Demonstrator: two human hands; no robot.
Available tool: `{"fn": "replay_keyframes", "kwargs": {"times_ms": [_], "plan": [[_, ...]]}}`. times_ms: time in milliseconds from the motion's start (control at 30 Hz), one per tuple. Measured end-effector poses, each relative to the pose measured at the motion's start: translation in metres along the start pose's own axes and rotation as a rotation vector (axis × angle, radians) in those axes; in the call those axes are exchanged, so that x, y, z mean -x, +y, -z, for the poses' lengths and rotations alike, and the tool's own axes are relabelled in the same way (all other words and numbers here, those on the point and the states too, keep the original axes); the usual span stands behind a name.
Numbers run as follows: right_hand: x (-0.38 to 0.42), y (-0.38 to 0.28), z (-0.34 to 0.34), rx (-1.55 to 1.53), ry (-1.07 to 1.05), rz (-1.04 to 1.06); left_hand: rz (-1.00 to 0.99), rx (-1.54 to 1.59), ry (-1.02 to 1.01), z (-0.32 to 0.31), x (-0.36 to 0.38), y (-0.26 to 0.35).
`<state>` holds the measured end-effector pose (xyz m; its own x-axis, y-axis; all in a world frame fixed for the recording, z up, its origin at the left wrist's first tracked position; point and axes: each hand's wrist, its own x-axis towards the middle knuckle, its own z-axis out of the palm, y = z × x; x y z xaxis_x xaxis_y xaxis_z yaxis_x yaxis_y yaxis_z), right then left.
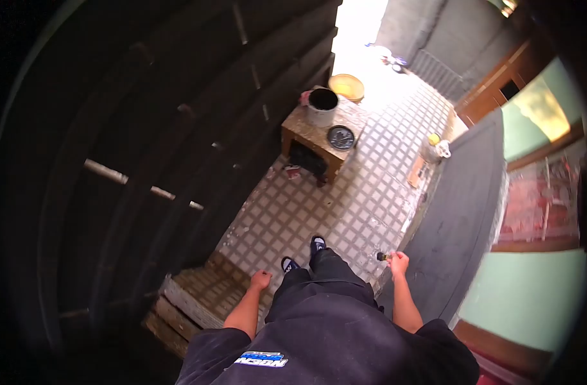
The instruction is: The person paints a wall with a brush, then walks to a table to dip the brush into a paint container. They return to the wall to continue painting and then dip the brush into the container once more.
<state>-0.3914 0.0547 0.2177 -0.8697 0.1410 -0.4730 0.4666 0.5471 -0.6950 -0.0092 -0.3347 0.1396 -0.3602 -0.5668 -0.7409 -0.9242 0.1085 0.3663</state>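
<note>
My right hand [398, 264] is closed on the handle of a small brush [382, 256] with dark bristles, held out over the tiled floor beside the dark grey wall [450, 224]. My left hand [261, 280] hangs at my left side, its fingers curled; whether anything small is in them cannot be made out. Ahead stands a small wooden table [316, 133] bearing a white bucket [321, 114] with a dark inside and a round black lid [340, 137]. Neither hand touches the table.
Behind the table is a yellow basin [346, 87]. Dark corrugated panels [146, 128] rise on the left. A wooden step [190, 301] lies near my left side. By the right wall are a container [434, 149] and a board [417, 171]. Patterned tiles [287, 224] cover the floor.
</note>
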Motion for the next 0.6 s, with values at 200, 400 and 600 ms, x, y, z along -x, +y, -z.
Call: {"fn": "replay_keyframes", "kwargs": {"times_ms": [200, 400, 600], "plan": [[0.027, 0.062, 0.015, -0.188, 0.156, -0.181, -0.072, -0.087, -0.074, 0.027, -0.052, 0.029], [0.001, 0.058, -0.006, -0.292, 0.195, -0.257, -0.129, -0.095, -0.087, 0.025, -0.105, 0.077], [-0.101, 0.010, -0.035, -0.369, 0.098, -0.216, -0.156, -0.097, -0.032, 0.028, -0.132, 0.162]]}}
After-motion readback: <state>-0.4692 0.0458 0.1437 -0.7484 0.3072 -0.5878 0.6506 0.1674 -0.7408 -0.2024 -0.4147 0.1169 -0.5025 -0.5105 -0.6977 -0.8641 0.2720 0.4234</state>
